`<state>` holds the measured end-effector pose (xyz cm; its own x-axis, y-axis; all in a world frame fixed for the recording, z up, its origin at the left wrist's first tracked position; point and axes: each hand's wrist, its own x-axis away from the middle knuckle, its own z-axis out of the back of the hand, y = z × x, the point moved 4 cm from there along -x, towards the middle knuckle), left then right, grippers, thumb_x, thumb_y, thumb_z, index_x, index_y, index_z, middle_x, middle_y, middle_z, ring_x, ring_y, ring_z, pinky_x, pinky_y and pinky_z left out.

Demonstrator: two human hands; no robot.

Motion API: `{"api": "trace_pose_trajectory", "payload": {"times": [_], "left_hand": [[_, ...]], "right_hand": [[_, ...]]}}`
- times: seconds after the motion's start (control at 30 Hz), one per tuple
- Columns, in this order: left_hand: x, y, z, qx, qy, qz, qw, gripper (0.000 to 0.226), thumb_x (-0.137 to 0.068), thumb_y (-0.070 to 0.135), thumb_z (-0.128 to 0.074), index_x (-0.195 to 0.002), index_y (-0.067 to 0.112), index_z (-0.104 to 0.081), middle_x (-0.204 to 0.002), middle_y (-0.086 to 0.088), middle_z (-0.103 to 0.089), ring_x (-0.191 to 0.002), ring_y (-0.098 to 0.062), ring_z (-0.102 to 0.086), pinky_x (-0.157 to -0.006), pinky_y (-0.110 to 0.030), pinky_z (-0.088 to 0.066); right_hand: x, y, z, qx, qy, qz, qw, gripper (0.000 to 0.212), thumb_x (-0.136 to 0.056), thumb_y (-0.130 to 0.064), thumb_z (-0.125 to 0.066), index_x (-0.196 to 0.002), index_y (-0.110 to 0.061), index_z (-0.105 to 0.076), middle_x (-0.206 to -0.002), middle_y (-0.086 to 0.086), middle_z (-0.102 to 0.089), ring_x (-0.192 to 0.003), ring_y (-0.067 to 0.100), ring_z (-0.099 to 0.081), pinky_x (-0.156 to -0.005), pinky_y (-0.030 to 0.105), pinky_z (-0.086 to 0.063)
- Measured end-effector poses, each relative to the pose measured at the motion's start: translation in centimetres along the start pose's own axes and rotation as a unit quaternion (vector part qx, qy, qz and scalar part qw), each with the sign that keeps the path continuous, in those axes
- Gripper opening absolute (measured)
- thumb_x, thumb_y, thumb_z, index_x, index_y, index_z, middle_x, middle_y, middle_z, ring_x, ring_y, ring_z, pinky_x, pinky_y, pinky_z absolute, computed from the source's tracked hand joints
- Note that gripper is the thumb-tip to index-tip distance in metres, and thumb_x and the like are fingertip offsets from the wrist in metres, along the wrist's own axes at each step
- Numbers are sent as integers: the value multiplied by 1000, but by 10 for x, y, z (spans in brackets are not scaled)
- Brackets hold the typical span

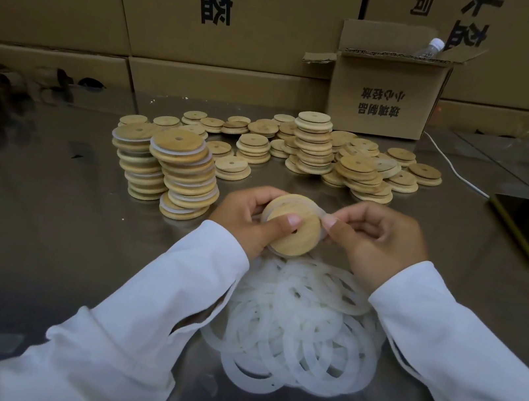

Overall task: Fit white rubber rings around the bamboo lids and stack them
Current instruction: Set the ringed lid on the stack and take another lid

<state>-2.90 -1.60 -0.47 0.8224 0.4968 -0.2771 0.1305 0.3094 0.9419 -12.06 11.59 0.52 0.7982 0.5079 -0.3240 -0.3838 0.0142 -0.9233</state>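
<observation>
Both hands work one bamboo lid [293,231] above the ring pile [295,323]. The left hand [247,215] clamps its left edge, thumb on its face; the right hand [375,235] pinches the white ring [323,214] at its right rim, where seating seems unfinished.

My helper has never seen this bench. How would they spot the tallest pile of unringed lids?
At the back of the steel table stands an open cardboard box. Before it, bare bamboo lids lie spread in low piles. The tall stack rises mid-spread, ringless and far higher than its neighbours.
</observation>
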Motion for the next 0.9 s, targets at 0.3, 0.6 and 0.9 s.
{"api": "trace_pose_trajectory", "payload": {"times": [0.3,0.6,0.9], "left_hand": [[0,0,-1,18,17,4,1000,17,-82,9,-65,-90,23,-65,-91,-5,-68,-92,-23,-64,-84,-37,-52],[1,3,0,27,26,-6,999,17,-82,10,-65,-89,26,-64,-87,2,-68,-87,-16,-63,-77,-29,-53],[1,2,-1,37,20,13,999,15,-82,10,-65,-89,23,-65,-86,-1,-68,-87,-19,-64,-80,-34,-53]], "right_hand": [[1,-3,-2,4,-14,30,999,21,-76,-9,-71,-63,-24,-65,-62,-12,-65,-61,-1,-58,-64,11,-49],[2,-6,-4,-24,-40,14,999,23,-77,-1,-69,-70,-23,-64,-69,-8,-64,-59,-6,-56,-62,6,-47],[1,-5,-2,16,-35,-5,999,25,-79,-4,-67,-68,-26,-62,-72,-6,-64,-68,7,-59,-69,16,-49]]}}
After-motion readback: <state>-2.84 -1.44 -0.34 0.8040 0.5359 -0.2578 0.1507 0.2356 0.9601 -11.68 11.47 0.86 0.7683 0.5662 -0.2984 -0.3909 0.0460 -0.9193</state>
